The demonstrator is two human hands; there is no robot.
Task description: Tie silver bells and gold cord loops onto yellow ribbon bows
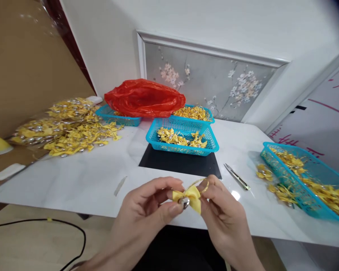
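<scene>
One silver-beaded yellow bow [194,196]

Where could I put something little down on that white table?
The white tabletop is bare between the piled yellow bows and the black mat, except a thin strip. There's also room behind the pointed metal tool, between the front blue basket and the right blue basket. Crowded: around the red plastic bag, and by the loose bows.

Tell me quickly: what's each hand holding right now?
Left hand: closed, pinching the yellow bow near its silver bead.
Right hand: closed, holding the bow's gold cord.
</scene>
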